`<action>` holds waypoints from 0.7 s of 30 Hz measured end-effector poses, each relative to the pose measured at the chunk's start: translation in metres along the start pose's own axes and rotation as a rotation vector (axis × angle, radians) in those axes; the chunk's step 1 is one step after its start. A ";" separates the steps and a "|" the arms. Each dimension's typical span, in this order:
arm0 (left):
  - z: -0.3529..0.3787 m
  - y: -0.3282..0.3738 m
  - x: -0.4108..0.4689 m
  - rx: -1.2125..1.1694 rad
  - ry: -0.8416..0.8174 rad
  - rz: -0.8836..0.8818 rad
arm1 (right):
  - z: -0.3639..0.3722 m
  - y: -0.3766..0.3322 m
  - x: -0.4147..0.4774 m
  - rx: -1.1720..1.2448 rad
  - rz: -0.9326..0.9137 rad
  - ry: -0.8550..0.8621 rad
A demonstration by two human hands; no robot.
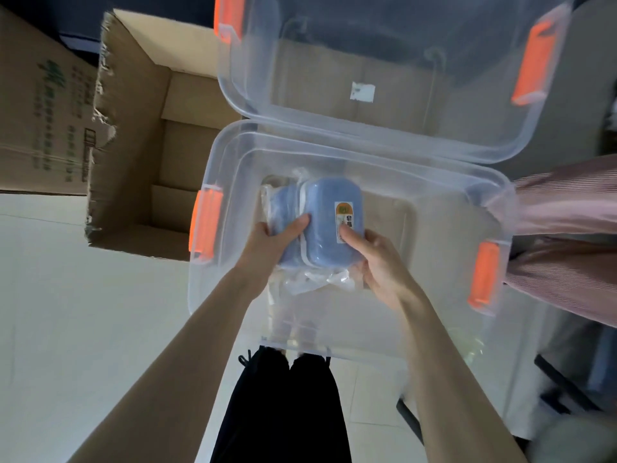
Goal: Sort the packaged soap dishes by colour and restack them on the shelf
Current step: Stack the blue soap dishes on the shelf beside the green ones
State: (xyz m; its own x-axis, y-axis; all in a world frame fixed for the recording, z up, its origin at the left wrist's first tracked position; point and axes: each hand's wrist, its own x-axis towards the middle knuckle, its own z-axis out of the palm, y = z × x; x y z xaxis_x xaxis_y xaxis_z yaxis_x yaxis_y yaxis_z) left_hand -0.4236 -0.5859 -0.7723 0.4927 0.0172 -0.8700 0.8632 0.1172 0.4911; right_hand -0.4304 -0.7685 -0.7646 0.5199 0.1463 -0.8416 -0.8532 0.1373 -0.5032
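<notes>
Blue soap dishes (320,225): rounded rectangles with pale rims, bagged in crinkled clear film, with a white-and-orange label (348,218) on the top one. They are held within the open clear bin (213,295), which has orange latches. Left hand (272,242) grips the stack's left side with its thumb on top; right hand (380,265) grips the right side, thumb on the label.

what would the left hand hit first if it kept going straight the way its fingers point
The left hand grips the blue soap dishes; past them, probably the far wall of the clear bin, though depth is unclear.
</notes>
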 end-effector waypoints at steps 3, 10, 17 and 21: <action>-0.003 0.016 -0.035 0.007 0.032 0.074 | 0.003 -0.014 -0.034 0.001 -0.060 -0.015; -0.034 0.069 -0.139 0.130 0.177 0.392 | 0.055 -0.077 -0.131 -0.036 -0.258 0.055; -0.095 0.145 -0.255 -0.062 0.014 0.579 | 0.133 -0.147 -0.231 -0.062 -0.559 0.099; -0.153 0.182 -0.311 -0.245 -0.100 0.614 | 0.207 -0.170 -0.288 -0.173 -0.734 0.111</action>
State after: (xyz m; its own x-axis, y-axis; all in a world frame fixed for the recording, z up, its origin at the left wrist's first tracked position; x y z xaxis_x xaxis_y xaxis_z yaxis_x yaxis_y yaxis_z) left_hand -0.4367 -0.4176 -0.4188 0.9046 0.0619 -0.4218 0.3786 0.3380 0.8616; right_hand -0.4263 -0.6309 -0.3958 0.9571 -0.0236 -0.2889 -0.2889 0.0044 -0.9574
